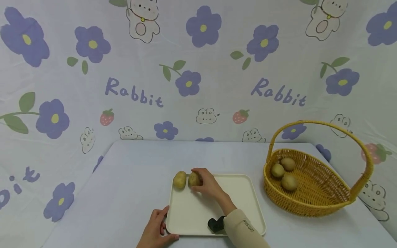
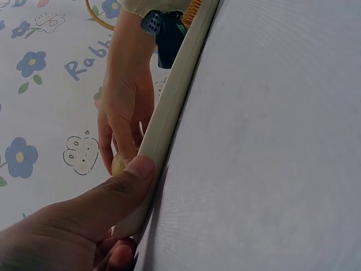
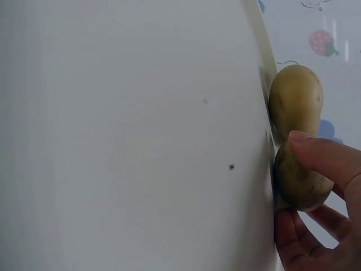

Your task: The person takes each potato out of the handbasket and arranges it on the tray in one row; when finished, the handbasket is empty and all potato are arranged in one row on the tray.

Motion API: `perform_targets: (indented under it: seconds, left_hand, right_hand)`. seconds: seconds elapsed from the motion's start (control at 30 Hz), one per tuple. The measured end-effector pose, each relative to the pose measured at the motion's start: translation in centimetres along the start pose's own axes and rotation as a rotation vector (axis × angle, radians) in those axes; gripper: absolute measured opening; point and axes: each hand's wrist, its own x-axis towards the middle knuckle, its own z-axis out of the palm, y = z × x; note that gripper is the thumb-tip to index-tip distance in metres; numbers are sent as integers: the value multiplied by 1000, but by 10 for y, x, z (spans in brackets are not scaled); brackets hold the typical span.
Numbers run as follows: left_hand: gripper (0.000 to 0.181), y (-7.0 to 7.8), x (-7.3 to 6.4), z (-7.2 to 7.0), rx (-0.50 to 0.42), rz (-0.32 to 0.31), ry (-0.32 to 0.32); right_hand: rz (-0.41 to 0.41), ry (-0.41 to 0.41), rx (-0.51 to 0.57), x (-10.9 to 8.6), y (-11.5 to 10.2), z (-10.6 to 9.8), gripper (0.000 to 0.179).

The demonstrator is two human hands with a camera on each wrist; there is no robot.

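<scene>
A cream rectangular tray (image 1: 186,213) lies on the table. My left hand (image 1: 155,227) grips its near left corner; in the left wrist view the thumb (image 2: 132,175) lies on the rim, with curled fingers below. At the far left of the tray, my right hand (image 1: 211,186) holds a potato (image 1: 193,179) between thumb and fingers. Another potato (image 1: 179,180) sits just left of it in the tray's corner. The right wrist view shows the held potato (image 3: 302,180), darker on its surface, close against the paler potato (image 3: 296,101).
To the right of the tray stands a woven basket (image 1: 301,206) with a tall arched handle (image 1: 328,123). Three potatoes (image 1: 289,182) lie in its left end. A patterned cloth with flowers and rabbits hangs behind the white table (image 1: 133,172) and at its sides.
</scene>
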Motion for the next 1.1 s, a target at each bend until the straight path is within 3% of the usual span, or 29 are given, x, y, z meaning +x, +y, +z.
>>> perform_targets:
  seconds: [0.2, 0.37, 0.57, 0.77, 0.93, 1.1]
  left_hand:
    - [92, 0, 3, 4, 9, -19, -9]
    - [93, 0, 5, 7, 24, -24, -21]
    - [93, -2, 6, 6, 47, -9, 10]
    - [92, -6, 4, 6, 41, -37, 10]
    - [91, -6, 2, 5, 31, -58, 8]
    - [90, -3, 1, 5, 29, -80, 8]
  right_hand:
    - [26, -31, 17, -3, -1, -11, 72]
    - [25, -37, 29, -12, 1, -36, 68]
    - [25, 72, 90, -29, 14, -96, 59]
    - [62, 216, 170, -62, 32, -166, 48]
    - [112, 304, 114, -89, 41, -214, 44]
    - [166, 378, 56, -102, 43, -256, 45]
